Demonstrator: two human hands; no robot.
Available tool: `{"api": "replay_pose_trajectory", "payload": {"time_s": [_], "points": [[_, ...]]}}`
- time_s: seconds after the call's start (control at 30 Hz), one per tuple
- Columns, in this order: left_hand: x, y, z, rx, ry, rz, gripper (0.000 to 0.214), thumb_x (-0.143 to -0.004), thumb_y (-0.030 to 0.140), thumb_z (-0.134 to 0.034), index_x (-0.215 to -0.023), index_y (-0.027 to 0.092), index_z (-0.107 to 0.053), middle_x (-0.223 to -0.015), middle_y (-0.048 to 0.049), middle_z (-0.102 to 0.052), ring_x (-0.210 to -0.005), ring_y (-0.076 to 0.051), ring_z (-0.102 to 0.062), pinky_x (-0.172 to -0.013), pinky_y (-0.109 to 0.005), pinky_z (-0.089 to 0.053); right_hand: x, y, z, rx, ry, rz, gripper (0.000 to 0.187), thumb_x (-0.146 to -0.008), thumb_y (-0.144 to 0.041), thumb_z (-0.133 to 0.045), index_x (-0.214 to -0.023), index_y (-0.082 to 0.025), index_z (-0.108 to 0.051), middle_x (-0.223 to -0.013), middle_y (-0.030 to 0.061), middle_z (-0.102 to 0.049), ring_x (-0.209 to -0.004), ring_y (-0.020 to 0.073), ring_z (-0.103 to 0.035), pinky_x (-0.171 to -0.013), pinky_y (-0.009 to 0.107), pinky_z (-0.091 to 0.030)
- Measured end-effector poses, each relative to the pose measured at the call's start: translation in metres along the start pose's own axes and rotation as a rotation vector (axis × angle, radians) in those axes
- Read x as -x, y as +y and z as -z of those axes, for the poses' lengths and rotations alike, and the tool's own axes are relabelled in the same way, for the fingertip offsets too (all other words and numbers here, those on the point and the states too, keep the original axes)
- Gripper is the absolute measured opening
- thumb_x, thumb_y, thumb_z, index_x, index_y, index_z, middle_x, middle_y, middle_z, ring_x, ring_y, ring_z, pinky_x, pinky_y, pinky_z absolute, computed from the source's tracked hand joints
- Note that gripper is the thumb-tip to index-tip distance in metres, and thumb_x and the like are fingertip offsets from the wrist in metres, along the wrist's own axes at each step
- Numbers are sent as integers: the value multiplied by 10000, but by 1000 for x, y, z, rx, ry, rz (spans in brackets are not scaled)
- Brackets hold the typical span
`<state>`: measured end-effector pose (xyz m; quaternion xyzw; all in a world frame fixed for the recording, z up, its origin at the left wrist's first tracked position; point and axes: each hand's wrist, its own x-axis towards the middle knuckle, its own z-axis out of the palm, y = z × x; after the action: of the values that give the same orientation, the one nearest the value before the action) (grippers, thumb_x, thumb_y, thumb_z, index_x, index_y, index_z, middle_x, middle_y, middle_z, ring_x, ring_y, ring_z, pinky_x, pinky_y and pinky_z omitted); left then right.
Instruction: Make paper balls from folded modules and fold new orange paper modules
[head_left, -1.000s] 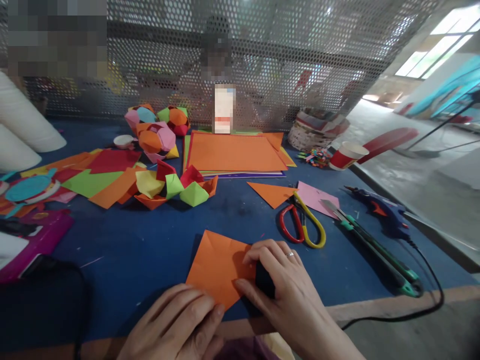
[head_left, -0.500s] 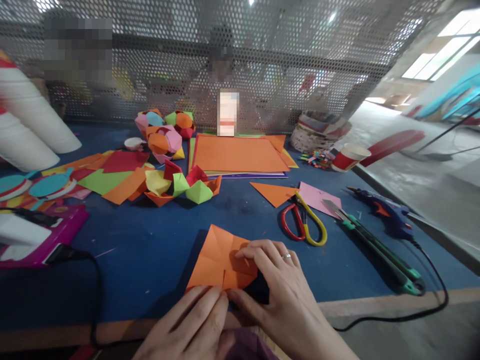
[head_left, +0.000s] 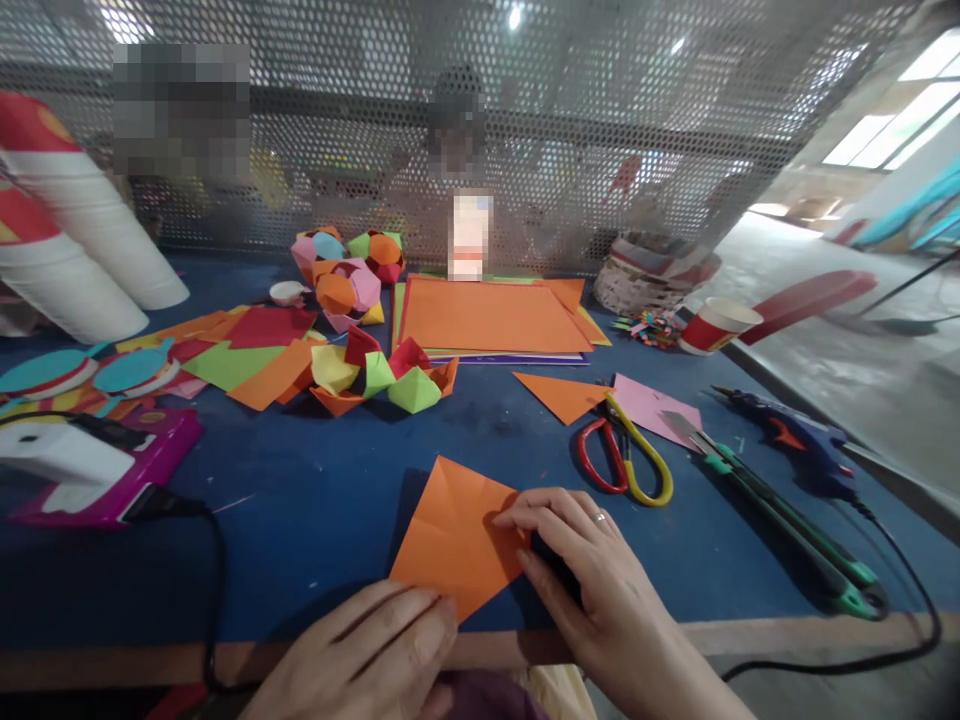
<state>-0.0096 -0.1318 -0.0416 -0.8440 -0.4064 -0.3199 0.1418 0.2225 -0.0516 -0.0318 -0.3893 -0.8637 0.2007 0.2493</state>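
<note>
An orange sheet of paper (head_left: 461, 535) with faint crease lines lies near the front edge of the blue table. My right hand (head_left: 592, 565), a ring on one finger, grips its right side between thumb and fingertips. At the lower left edge my left hand (head_left: 375, 640) has its fingers close together on the paper; its thumb is hidden beneath. Right of the paper lie scissors (head_left: 649, 450) with red and yellow handles. Beyond them are an orange paper triangle (head_left: 562, 397), a pink paper piece (head_left: 649, 405) and a green utility knife (head_left: 787, 525).
Folded paper shapes (head_left: 382, 375) and a stack of coloured sheets (head_left: 495, 315) lie farther back. A glue gun (head_left: 802, 440) with its cord is at right. Left stand a purple power strip (head_left: 176, 440) and stacked paper cups (head_left: 112, 215). A mesh screen (head_left: 540, 130) closes the back.
The orange paper now lies flatter, with its lower corner spread out toward me and a smooth face showing. Both hands have moved slightly apart. The whole view has shifted a little.
</note>
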Motion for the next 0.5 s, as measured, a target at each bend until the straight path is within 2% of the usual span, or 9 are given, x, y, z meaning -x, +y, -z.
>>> {"api": "replay_pose_trajectory", "payload": {"time_s": [0.2,0.3,0.4,0.5], "points": [[-8,-8,4,59,-17,-26,300,-1050,139,-442,-1034,189,-737,-977,48,-809,-926,-92,-732,-1042,-215,-496,3,0,-5,35,130,46,299,-1008,-83,-482,-1205,-279,-593,-1143,48,-684,-1043,213,-627,-861,374,-498],[-4,-20,11,85,79,-21,313,-1017,82,-428,-1077,176,-721,-1022,8,-802,-1003,-104,-722,-1083,-227,-473,6,-7,-4,11,214,61,290,-999,-65,-489,-1171,-269,-603,-1111,47,-682,-1016,197,-628,-845,349,-492],[6,-37,20,63,-53,-41,439,-933,6,-450,-1275,165,-674,-1225,-48,-762,-1201,-151,-674,-1095,-256,-481,11,-16,-4,-39,267,119,310,-973,-24,-466,-1138,-236,-621,-1083,60,-682,-992,184,-632,-838,329,-492],[15,-53,27,-27,-137,-19,547,-901,22,-473,-1395,211,-612,-1336,-53,-719,-1242,-198,-668,-1082,-301,-517,16,-21,-8,-71,289,215,311,-937,0,-486,-1126,-199,-631,-1032,70,-705,-947,179,-650,-828,322,-501]]}}
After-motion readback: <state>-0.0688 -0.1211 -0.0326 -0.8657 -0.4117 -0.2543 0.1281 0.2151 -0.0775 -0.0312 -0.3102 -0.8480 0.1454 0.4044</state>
